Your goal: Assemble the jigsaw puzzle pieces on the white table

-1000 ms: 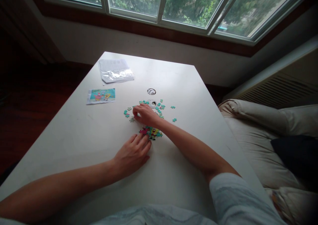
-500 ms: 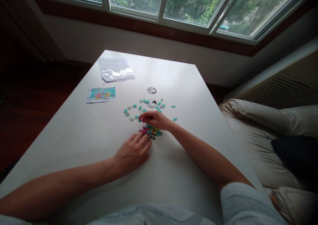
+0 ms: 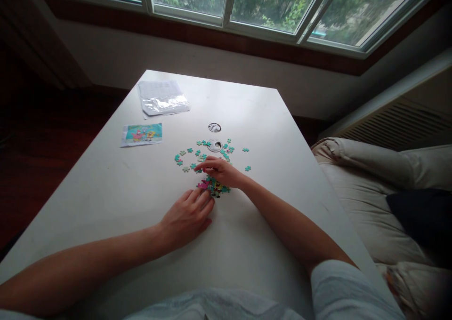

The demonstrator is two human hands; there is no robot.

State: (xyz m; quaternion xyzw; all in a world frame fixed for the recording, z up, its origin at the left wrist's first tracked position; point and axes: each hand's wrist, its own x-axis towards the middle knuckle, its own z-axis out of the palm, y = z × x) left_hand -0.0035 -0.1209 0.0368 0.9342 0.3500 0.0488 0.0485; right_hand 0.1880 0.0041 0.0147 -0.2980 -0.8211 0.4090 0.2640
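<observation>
A partly joined jigsaw puzzle (image 3: 219,188) in teal, yellow and pink lies on the white table between my hands. My left hand (image 3: 188,215) rests palm down at its near left edge, fingers stretched out and touching the pink part (image 3: 202,185). Just beyond, my right hand (image 3: 223,172) hovers above the puzzle, its index finger reaching left toward loose teal puzzle pieces (image 3: 193,166). That hand is open, the thumb apart from the index finger; its palm side is hidden. More loose pieces (image 3: 226,155) are scattered past it.
A printed reference picture (image 3: 143,135) lies at the left of the white table (image 3: 116,193). Behind it is a clear plastic bag with papers (image 3: 164,99). Two round grommets (image 3: 214,127) are set in the tabletop. A beige sofa (image 3: 356,188) stands along the right side.
My right hand's index finger has stretched out a little farther left over the loose pieces. My left hand stays in place. The view has shifted slightly.
</observation>
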